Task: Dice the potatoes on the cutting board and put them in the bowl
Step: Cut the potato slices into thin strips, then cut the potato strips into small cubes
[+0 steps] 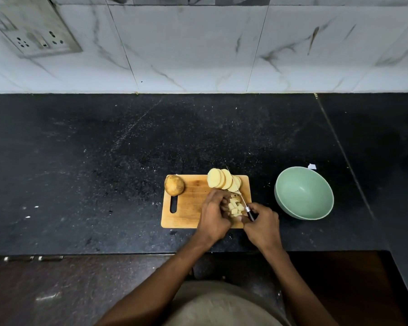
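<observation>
Head view, looking down on a black speckled worktop [104,161] backed by white marbled wall tiles [198,55], with a socket plate [33,31] at upper left. Wooden cutting board [189,208] near the front edge, long axis left to right, handle slot [173,204] at its left end. Whole unpeeled potato [174,185] on the board's far left corner, just above the slot, long axis roughly upright in the picture. Fanned row of potato slices [222,181] along the far right edge, overlapping and partly overhanging the board. Left hand [213,218], fingers curled over a small heap of diced potato [233,208] at the board's right side. Right hand [262,228], fingers wrapped round the dark handle of a knife [242,198]; blade running diagonally away toward the upper left, tip near the slices, edge beside the dice. Pale green bowl [304,196] to the right of the board, apart from it, holding nothing visible. Small white scrap [312,166] just behind the bowl.
</observation>
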